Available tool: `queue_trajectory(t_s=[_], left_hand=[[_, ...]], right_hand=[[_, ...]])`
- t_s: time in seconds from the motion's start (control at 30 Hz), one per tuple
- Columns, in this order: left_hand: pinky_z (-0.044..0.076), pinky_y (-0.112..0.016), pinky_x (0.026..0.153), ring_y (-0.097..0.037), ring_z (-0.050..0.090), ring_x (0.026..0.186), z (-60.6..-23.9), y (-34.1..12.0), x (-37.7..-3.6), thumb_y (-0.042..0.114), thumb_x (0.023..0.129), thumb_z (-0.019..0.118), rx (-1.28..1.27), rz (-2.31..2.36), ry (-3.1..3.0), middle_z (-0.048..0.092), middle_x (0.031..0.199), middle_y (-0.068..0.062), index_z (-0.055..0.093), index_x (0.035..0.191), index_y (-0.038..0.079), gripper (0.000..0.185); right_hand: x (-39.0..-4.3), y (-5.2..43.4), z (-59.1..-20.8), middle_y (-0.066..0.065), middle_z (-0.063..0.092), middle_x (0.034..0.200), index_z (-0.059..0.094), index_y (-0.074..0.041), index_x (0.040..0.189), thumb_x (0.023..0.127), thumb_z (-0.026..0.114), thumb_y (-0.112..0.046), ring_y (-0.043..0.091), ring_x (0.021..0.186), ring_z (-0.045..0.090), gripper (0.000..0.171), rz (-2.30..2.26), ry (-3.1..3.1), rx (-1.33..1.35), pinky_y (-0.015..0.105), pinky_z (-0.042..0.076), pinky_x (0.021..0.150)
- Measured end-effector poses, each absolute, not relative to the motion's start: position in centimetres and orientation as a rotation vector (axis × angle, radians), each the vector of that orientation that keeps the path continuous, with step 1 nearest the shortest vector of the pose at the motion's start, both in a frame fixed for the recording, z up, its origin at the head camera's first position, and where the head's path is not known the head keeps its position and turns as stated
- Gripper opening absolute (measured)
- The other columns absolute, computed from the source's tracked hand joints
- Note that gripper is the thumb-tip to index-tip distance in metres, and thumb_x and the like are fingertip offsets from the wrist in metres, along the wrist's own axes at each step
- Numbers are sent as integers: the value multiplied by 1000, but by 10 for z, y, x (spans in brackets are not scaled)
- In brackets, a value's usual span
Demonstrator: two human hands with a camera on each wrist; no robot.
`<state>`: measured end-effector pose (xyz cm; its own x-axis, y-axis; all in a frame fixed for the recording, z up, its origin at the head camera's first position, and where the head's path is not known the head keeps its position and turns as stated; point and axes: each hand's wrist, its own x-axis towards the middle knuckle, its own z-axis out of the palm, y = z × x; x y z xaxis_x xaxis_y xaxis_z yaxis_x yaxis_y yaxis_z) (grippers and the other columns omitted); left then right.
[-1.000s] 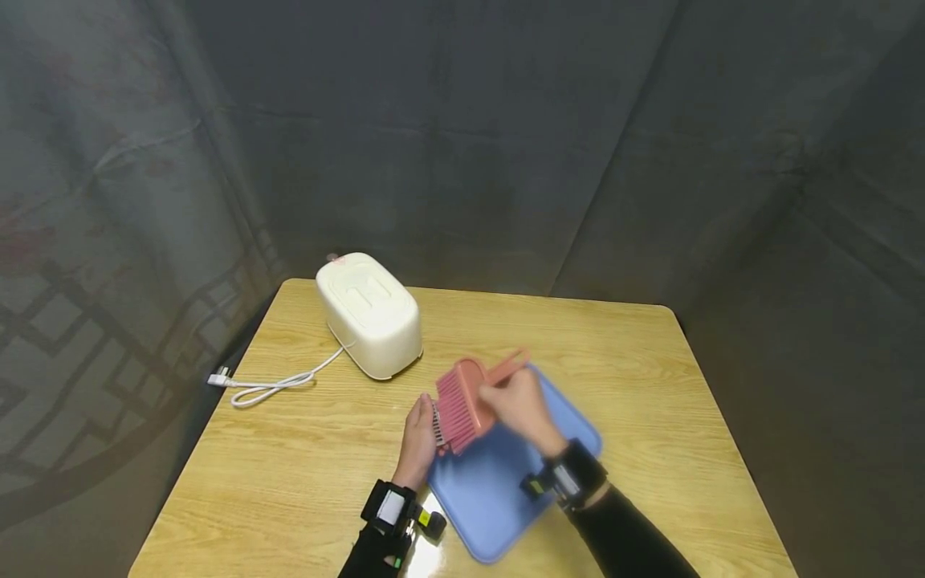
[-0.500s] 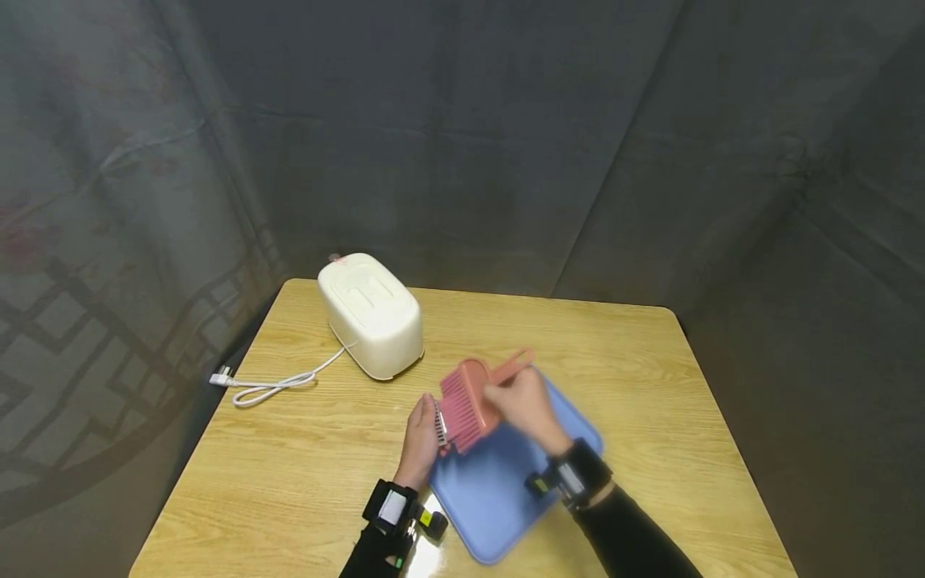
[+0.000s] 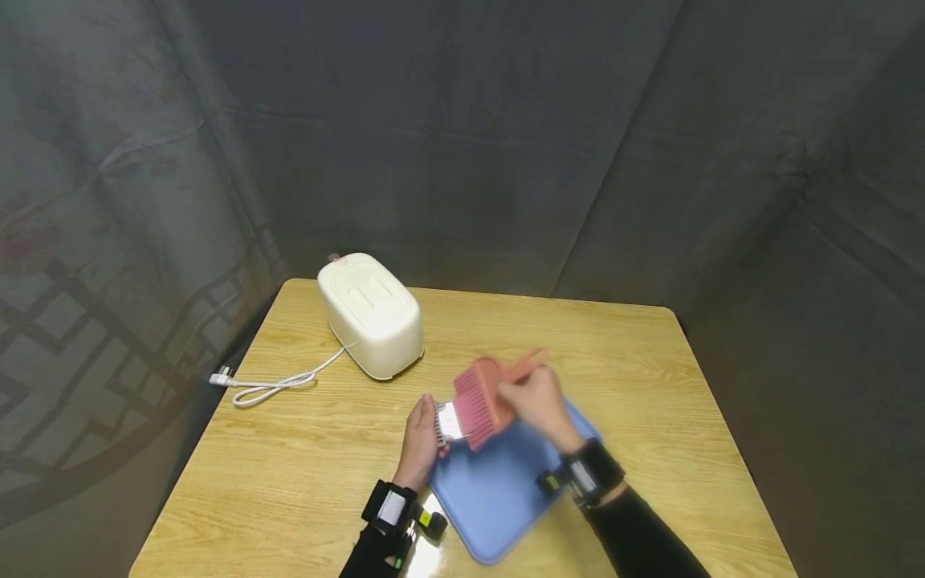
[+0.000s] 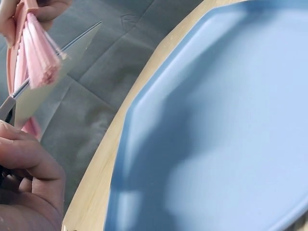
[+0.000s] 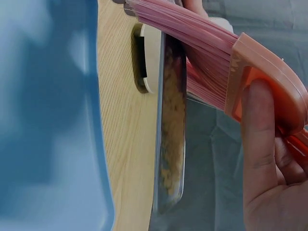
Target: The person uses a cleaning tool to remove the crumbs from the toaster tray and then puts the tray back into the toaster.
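Observation:
My left hand (image 3: 417, 440) grips a thin metal crumb tray (image 3: 450, 421) by its ribbed end. In the right wrist view, brown specks show along the crumb tray's shiny face (image 5: 172, 130). An orange-pink hand brush (image 3: 486, 401) is held by my right hand (image 3: 535, 405), its thumb pressed along the brush head. The pink bristles (image 5: 207, 53) lie against the metal, splayed around its edge in the left wrist view. Below both hands is a blue tray (image 3: 491, 506), partly hidden by the right hand and wrist.
A cream toaster-like appliance (image 3: 372, 317) stands at the table's back left. Its white cord (image 3: 278, 385) lies looped towards the left edge, with the plug (image 3: 221, 377) at that edge. Dark cloth (image 3: 462, 144) hangs behind the wooden table (image 3: 614, 341).
My right hand and the brush have moved to the right, baring more of the crumb tray's shiny face. The left hand has stayed nearly still.

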<state>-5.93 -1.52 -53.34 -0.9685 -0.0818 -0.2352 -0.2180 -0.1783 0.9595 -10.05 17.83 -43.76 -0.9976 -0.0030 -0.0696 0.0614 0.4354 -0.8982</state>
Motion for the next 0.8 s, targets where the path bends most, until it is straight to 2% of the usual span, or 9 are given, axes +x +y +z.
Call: queue_trajectory(t_s=[0.33, 0.8], left_hand=[[39, -20, 39, -11, 46, 45, -536, -16, -59, 48, 111, 29, -363, 2302, 1973, 47, 66, -1, 44, 96, 10, 44], [39, -20, 39, -12, 46, 45, -540, -20, -57, 49, 111, 27, -369, 2273, 2014, 49, 65, -2, 44, 95, 10, 45]], right_hand=[[-101, 197, -436, 10, 71, 85, 71, -2, 94, 80, 75, -4, 20, 64, 63, 15, -1591, 2644, 68, 33, 56, 55], [-105, 223, -448, 12, 72, 92, 70, -1, 96, 82, 73, -4, 21, 76, 66, 15, -1589, 2652, 110, 31, 57, 66]])
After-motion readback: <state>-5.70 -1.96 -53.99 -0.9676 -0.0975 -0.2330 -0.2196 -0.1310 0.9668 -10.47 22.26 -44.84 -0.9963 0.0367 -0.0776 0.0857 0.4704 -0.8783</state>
